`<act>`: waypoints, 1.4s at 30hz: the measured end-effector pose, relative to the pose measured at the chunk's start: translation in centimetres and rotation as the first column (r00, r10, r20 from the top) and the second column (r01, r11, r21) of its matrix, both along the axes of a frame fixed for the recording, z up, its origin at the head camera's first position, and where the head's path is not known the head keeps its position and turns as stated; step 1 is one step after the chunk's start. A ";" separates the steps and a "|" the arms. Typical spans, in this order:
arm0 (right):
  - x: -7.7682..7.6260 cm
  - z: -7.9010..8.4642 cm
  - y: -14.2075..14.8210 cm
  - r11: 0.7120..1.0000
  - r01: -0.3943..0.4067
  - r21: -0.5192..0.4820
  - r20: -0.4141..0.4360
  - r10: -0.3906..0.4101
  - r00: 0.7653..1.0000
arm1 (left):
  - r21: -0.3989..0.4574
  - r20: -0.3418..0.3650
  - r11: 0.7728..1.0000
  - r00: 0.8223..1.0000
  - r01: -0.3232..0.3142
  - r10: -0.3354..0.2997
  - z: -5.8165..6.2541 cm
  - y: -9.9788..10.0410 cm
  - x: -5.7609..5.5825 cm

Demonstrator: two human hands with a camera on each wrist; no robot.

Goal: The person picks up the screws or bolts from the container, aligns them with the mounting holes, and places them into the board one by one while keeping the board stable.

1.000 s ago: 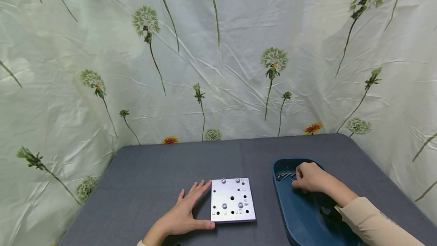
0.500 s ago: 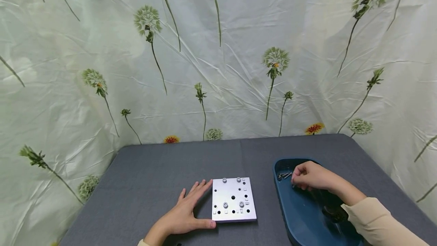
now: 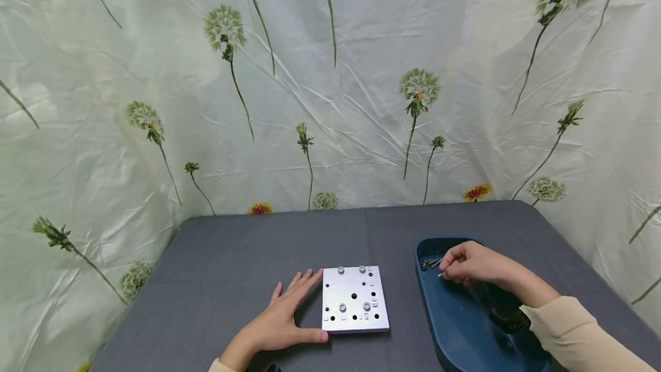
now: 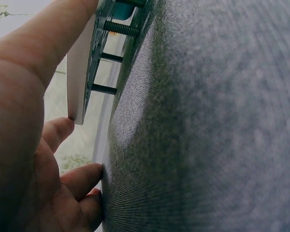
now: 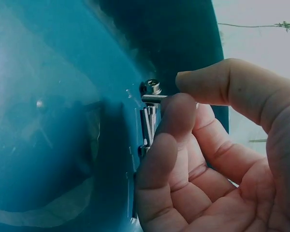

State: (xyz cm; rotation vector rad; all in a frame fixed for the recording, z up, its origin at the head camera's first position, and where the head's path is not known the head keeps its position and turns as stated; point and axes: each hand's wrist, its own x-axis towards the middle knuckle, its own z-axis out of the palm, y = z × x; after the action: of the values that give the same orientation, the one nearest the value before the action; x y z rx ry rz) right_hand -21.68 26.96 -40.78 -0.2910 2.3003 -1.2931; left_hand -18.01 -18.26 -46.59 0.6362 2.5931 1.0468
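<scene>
A square silver metal plate (image 3: 338,294) with holes lies on the table, several socket-head screws (image 3: 342,307) standing in it. In the left wrist view, threaded screw shanks (image 4: 121,29) stick out below the plate. My left hand (image 3: 281,323) spreads along its left side, index fingertip at the far corner and thumb at the near one, fingers fairly straight. Over the far end of a blue tray (image 3: 432,326), my right hand (image 3: 472,263) pinches a small screw (image 5: 154,98) between thumb and fingers, its shank pointing out. More screws (image 5: 147,123) lie in the tray just beyond those fingertips.
A dark object (image 3: 508,320) shows near my right wrist, over the tray. Grey cloth covers the table (image 3: 289,240). Behind its far edge hangs a pale curtain (image 3: 356,102) printed with dandelions.
My right hand has drawn slightly back from the loose screws, and a screw now shows at its fingertips. My left hand stays at the plate's edge.
</scene>
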 end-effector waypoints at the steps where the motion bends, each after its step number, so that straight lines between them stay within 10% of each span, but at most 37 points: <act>1: 0.0 0.0 0.0 1.000 -0.003 0.001 -0.001 0.003 1.000 | 0.001 0.003 1.000 1.000 -0.001 0.001 0.1 0.0 0.0; 42: -0.6 4.3 -4.6 0.998 -0.054 0.018 -0.042 0.055 0.998 | 0.001 -0.016 1.000 1.000 0.007 -0.007 -0.2 -0.2 -0.1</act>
State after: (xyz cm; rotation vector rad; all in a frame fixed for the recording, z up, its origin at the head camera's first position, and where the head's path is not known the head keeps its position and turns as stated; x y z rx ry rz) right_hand -22.24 22.33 -36.47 -0.3759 2.3205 -1.2520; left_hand -18.07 -18.45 -46.76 0.6564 2.6025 1.0451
